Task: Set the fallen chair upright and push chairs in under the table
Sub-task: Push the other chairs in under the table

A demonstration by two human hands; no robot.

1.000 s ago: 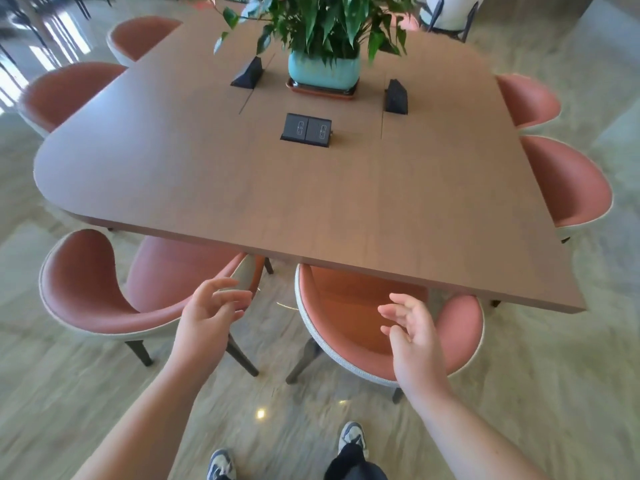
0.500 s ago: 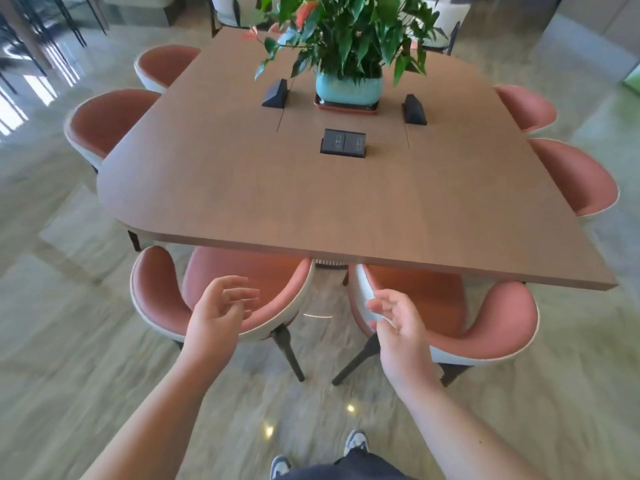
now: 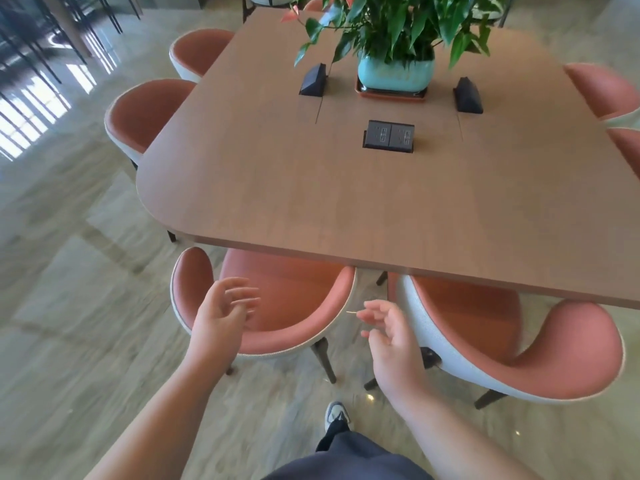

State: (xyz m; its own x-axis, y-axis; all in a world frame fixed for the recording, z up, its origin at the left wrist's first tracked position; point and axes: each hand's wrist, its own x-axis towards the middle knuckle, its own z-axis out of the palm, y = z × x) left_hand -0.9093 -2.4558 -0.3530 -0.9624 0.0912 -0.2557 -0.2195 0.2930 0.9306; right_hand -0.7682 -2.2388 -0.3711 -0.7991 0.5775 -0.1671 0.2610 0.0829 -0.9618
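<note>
Two pink shell chairs with white backs stand upright at the near edge of the brown wooden table [image 3: 277, 188]. The left chair [image 3: 294, 306] has its seat partly under the tabletop, and so does the right chair [image 3: 485, 334]. My left hand [image 3: 221, 313] hovers over the left chair's back rim, fingers spread, holding nothing. My right hand [image 3: 391, 337] hangs open in the gap between the two chairs, touching neither. No chair lies on its side in view.
Two more pink chairs [image 3: 152, 116] sit tucked at the table's left side, others at the right edge [image 3: 602, 91]. A potted plant [image 3: 394, 72], black wedge boxes and a socket panel [image 3: 389, 135] are on the table. My shoe [image 3: 336, 415] is on the polished floor.
The view has shifted left along the table, so both near chairs and the table now lie further right. Both hands stayed open and empty, drifting toward the left chair.
</note>
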